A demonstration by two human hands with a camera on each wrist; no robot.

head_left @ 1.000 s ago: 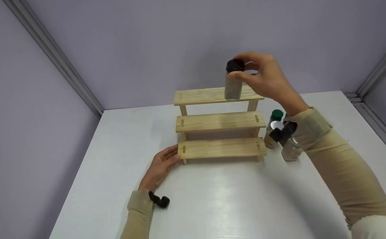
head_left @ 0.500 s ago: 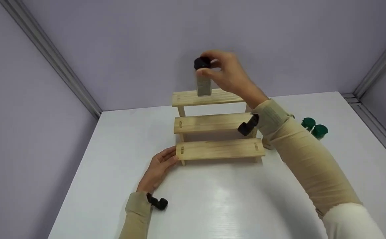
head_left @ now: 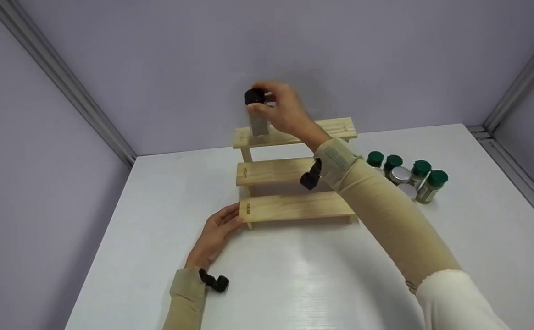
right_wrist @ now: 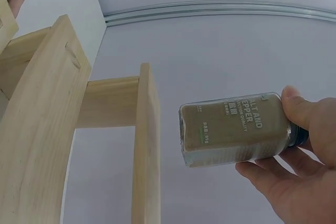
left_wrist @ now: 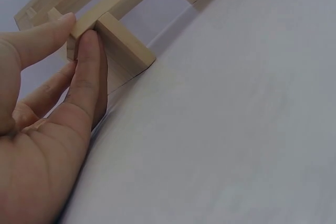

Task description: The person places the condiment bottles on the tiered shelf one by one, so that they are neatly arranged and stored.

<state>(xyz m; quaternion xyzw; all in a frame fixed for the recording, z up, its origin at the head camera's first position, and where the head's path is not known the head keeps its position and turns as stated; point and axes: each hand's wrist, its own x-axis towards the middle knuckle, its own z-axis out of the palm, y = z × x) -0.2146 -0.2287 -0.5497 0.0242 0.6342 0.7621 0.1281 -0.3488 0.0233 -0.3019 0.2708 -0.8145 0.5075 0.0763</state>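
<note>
A three-step wooden rack (head_left: 294, 206) stands on the white table. My left hand (head_left: 213, 237) grips the left end of its lowest step. In the left wrist view the thumb (left_wrist: 44, 40) lies on the board's top edge and the fingers reach to its end and underside. My right hand (head_left: 285, 110) pinches a seasoning jar by its black cap, over the left part of the top step. The right wrist view shows this glass jar (right_wrist: 231, 129) with brown powder inside and a "salt and pepper" label, apart from the top step (right_wrist: 147, 150).
Several jars with green caps (head_left: 436, 178) and silver lids (head_left: 401, 174) stand on the table (head_left: 478, 256) right of the rack, partly behind the right sleeve. A pale wall (head_left: 193, 68) rises close behind the rack.
My right hand has carried the jar left along the top step and, lately, slightly lower. More jars on the right now show past the sleeve. My left hand keeps its grip on the rack.
</note>
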